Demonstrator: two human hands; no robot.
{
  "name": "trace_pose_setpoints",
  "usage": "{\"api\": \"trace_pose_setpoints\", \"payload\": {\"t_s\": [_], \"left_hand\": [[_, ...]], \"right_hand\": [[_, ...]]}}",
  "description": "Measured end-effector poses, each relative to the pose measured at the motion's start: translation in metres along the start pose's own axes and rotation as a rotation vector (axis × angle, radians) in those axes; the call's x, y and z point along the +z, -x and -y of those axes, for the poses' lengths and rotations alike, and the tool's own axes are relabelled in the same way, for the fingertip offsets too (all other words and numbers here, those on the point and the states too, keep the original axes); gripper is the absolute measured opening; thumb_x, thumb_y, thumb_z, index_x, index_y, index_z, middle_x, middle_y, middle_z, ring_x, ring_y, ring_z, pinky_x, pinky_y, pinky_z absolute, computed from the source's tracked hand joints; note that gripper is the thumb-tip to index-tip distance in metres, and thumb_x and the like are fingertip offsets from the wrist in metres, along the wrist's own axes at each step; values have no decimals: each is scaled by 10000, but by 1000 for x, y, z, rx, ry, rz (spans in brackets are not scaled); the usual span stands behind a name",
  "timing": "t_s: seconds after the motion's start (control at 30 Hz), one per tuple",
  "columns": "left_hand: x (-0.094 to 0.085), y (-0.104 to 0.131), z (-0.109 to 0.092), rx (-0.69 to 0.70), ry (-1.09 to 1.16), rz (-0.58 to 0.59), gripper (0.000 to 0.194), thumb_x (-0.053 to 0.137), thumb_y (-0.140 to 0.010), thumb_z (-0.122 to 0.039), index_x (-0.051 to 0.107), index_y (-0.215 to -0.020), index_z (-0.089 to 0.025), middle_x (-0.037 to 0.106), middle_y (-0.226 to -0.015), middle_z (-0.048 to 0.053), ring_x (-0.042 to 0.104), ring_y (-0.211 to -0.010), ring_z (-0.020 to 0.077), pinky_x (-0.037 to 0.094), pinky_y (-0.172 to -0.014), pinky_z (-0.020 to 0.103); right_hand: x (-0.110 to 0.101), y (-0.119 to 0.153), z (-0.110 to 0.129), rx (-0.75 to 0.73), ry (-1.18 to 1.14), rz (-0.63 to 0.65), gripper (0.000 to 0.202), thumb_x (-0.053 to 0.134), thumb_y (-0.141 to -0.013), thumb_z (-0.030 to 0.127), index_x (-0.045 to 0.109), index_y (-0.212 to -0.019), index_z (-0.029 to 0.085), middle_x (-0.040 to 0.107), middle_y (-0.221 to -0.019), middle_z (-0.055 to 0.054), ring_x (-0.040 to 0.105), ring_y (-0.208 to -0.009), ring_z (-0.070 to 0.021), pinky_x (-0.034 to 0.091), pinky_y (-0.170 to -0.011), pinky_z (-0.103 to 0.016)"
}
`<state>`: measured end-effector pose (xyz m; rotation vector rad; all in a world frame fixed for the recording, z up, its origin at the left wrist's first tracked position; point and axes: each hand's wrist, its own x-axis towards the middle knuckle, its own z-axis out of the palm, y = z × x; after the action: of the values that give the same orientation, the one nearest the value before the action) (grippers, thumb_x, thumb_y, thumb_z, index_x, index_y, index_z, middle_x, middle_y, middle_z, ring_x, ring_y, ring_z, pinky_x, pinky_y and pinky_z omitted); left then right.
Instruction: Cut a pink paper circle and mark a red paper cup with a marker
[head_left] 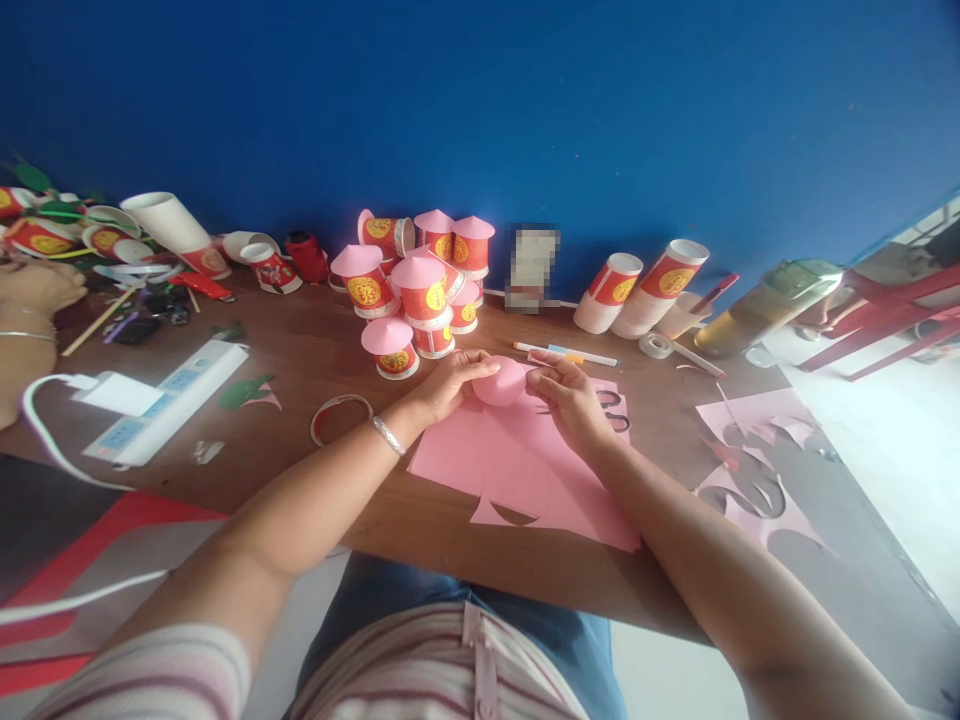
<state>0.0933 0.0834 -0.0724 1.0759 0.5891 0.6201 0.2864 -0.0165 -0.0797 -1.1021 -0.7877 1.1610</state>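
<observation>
On the left of the table (289,370) we see the power strip (169,405), then the ring (314,418), and farther back the pink-topped cups (421,303). In the middle, our left hand (454,385) pinches the round paper (502,388) at its left edge, and our right hand (568,392) pinches its right edge. This paper is above the pink sheet (450,460), where scissors (611,403) lie, partly covered by our right hand. Farther right are the stacked cups (660,295), then the scraps (795,515).
</observation>
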Motion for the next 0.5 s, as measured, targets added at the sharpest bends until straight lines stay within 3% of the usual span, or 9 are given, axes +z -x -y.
{"api": "trace_pose_setpoints", "payload": {"t_s": [0.13, 0.4, 0.5], "left_hand": [[1, 0, 0, -9, 23, 29, 382, 932, -705, -411, 685, -809, -139, 721, -820, 40, 683, -776, 185, 535, -734, 308], [1, 0, 1, 2, -27, 20, 375, 926, -711, -424, 698, -775, -133, 703, -777, 33, 646, -712, 158, 494, -654, 279], [1, 0, 1, 13, -25, 21, 364, 920, -724, -428, 714, -791, -135, 714, -789, 38, 666, -743, 172, 511, -702, 296]], "right_hand": [[2, 0, -2, 16, 31, 32, 597, 963, -667, 454, 736, -1188, 270, 722, -864, 22, 643, -819, -178, 506, -809, -349], [2, 0, -2, -2, 98, 57, 656, 958, -650, 420, 721, -1237, 247, 670, -730, 50, 577, -706, -158, 414, -678, -315], [1, -1, -2, 28, 73, 75, 671, 956, -650, 431, 720, -1251, 251, 693, -783, 35, 614, -755, -171, 457, -721, -328]]}}
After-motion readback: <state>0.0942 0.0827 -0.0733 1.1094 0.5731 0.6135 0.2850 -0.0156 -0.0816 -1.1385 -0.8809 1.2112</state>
